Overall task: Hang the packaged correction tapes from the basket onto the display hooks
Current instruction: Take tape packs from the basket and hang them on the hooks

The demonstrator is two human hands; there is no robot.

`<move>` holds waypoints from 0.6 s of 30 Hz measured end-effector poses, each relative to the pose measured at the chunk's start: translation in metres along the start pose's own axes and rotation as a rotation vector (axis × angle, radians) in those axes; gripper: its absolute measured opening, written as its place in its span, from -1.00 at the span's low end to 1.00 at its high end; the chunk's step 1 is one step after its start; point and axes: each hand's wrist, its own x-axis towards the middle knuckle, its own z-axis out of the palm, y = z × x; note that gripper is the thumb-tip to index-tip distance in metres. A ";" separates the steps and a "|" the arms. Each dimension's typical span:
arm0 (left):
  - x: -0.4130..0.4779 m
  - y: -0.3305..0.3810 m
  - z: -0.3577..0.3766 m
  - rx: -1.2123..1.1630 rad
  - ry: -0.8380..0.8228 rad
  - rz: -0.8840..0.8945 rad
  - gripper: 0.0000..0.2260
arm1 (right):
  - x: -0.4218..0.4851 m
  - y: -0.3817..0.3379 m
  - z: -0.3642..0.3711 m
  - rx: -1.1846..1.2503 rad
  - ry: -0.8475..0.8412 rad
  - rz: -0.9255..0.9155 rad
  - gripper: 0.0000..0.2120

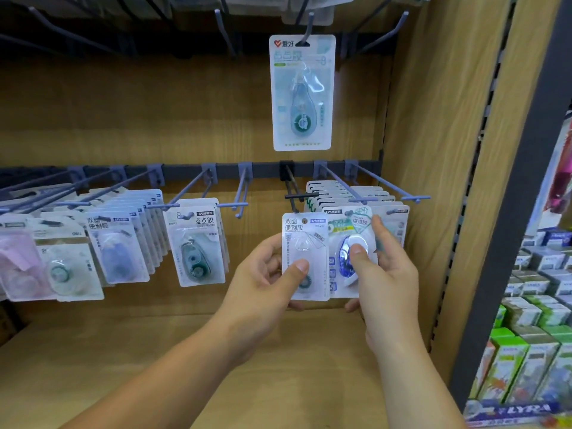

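Currently logged from my head view:

1. Left hand [263,277]: pinches the white correction tape pack [305,243], thumb on the blister front, fingers curled behind. The pack is upright, just below the black hook [292,193] on the lower rail [185,171].
2. Right hand [387,280]: pinches the blue-dispenser pack [342,252], thumb pressed on its blister, forefinger raised along its right edge. This pack sits just right of the white one, and their edges overlap. I cannot tell whether it hangs on a hook.
3. Stacked packs [325,188]: on grey hooks behind the right hand.
4. Hanging packs [195,243]: in rows along the left of the rail.
5. Single pack [302,92]: on an upper hook, above both hands.
6. Boxed goods [538,311]: on shelves at the far right.
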 end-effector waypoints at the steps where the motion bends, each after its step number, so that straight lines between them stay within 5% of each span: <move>1: 0.001 0.000 0.000 -0.004 -0.002 -0.002 -0.66 | 0.002 0.002 0.002 -0.017 0.025 -0.014 -0.50; 14: -0.022 0.000 -0.042 0.020 0.059 -0.038 -0.67 | 0.007 0.023 0.019 -0.625 0.307 -0.195 -0.59; 18: -0.047 0.006 -0.067 -0.018 0.116 -0.043 -0.70 | -0.035 0.016 0.048 -0.604 0.223 -0.279 -0.82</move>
